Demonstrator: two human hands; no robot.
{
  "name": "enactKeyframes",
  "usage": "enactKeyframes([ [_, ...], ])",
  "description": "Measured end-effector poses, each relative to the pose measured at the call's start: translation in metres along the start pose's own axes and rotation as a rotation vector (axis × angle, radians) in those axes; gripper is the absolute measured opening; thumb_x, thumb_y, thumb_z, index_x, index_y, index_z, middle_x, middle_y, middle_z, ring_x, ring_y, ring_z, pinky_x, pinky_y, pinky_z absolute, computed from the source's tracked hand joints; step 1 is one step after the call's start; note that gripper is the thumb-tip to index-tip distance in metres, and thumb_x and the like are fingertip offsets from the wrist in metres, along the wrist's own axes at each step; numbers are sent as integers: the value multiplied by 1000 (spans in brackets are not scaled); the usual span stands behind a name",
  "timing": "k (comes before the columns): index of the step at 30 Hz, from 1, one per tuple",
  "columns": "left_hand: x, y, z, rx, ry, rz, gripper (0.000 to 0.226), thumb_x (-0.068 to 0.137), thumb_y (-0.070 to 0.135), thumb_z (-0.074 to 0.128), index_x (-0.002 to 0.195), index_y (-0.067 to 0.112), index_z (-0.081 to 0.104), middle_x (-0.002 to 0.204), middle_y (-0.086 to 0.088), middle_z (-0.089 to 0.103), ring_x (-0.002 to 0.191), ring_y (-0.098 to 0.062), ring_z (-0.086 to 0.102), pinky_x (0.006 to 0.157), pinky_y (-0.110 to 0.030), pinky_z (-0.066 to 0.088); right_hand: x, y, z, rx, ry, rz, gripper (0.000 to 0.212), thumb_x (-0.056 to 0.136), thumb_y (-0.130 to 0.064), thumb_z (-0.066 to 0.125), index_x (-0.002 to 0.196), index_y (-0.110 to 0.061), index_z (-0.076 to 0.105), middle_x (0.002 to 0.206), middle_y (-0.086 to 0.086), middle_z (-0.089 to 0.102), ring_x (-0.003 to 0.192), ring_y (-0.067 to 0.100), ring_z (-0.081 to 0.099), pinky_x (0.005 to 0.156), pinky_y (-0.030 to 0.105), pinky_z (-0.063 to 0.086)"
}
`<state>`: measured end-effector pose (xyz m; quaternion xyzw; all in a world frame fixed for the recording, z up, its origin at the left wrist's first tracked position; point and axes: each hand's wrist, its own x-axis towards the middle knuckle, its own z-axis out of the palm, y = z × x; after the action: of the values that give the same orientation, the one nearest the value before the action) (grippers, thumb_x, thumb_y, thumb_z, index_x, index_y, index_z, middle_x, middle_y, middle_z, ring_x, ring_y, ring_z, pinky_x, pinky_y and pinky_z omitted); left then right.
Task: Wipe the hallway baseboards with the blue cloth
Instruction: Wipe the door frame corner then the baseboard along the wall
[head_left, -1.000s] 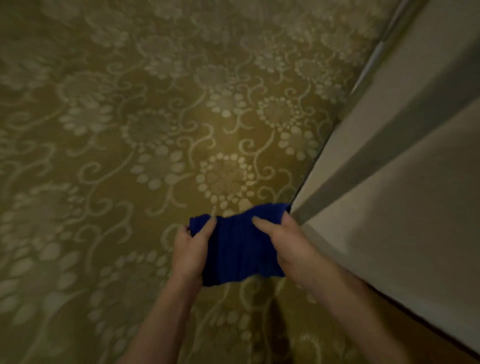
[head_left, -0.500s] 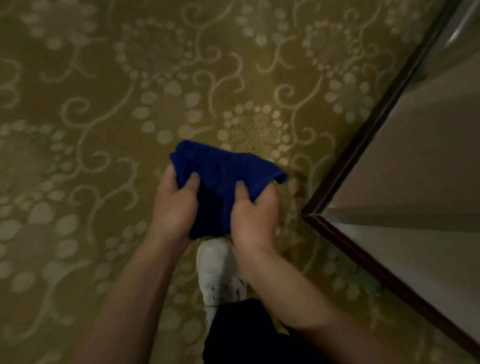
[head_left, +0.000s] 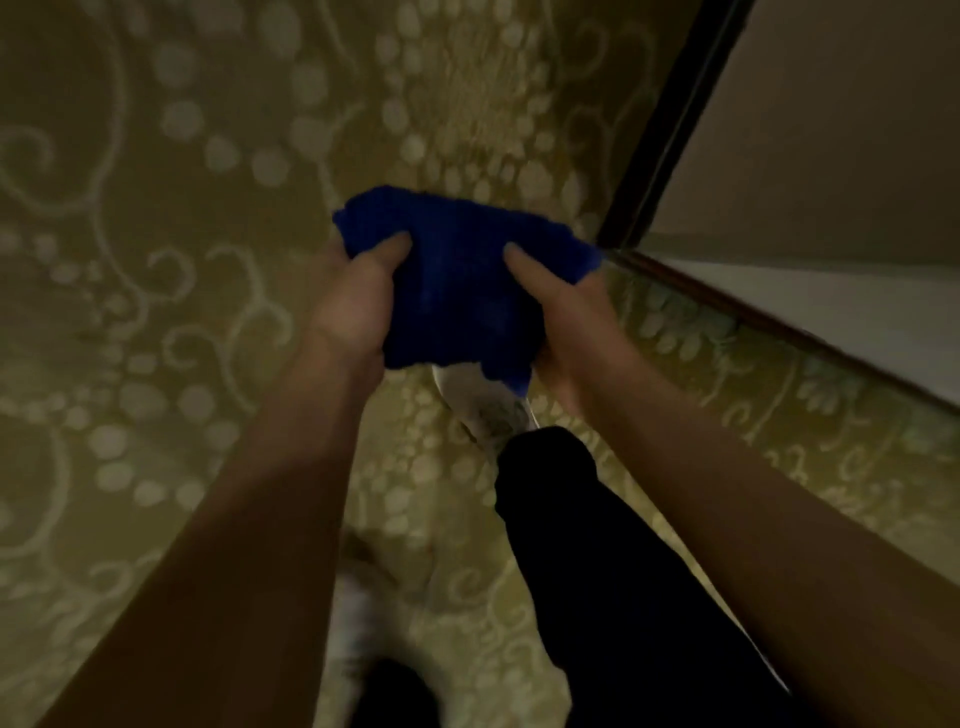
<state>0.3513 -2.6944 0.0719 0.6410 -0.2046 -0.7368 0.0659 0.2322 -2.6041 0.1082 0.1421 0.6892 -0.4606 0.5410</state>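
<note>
The blue cloth (head_left: 462, 280) is bunched up in mid-air in front of me, above the carpet. My left hand (head_left: 348, 312) grips its left side with the thumb pressed on top. My right hand (head_left: 566, 322) grips its right side the same way. A dark wooden baseboard (head_left: 670, 119) runs along the foot of the pale wall at the upper right and turns an outer corner (head_left: 610, 241) just right of the cloth, then continues toward the lower right (head_left: 810, 338). The cloth does not touch the baseboard.
Olive carpet (head_left: 182, 260) with a pale floral pattern covers the floor. My leg in dark trousers (head_left: 597, 545) and a white shoe (head_left: 488, 405) stand below the cloth; a second, blurred shoe (head_left: 353, 623) is at the bottom. Pale walls (head_left: 831, 130) fill the right.
The view has tilted further down and my legs and shoes have come into sight. Both hands keep hold of the cloth, which now sits beside the wall corner rather than against it.
</note>
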Motion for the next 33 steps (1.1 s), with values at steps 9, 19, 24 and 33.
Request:
enactKeyframes([
  [9,-69,117,-47,182,-130,95,19,97,19,58,113,28,64,109,3,72,97,-18,72,83,-38,60,-77,-45,100,319,171,-22,35,90,-6,61,126,-10,57,117,14,67,98,27,69,68,36,60],
  [19,-104,227,19,630,-280,266,12,96,34,58,104,37,66,100,14,72,94,-8,69,87,-34,57,-115,-109,143,516,624,-306,18,95,-26,57,111,-34,56,105,-17,61,99,-2,61,92,25,49],
  [24,-61,263,63,673,-296,68,27,85,38,71,112,31,69,103,8,76,94,-14,74,83,-39,60,-69,-141,136,607,656,-320,18,96,-23,55,93,-41,55,94,-18,64,86,-7,64,83,23,53],
  [33,-20,312,134,872,-433,47,34,87,34,70,121,33,65,111,9,74,101,-15,72,82,-40,59,-30,-174,127,1272,432,-154,33,88,-23,66,120,-15,64,114,6,71,104,23,69,90,44,55],
])
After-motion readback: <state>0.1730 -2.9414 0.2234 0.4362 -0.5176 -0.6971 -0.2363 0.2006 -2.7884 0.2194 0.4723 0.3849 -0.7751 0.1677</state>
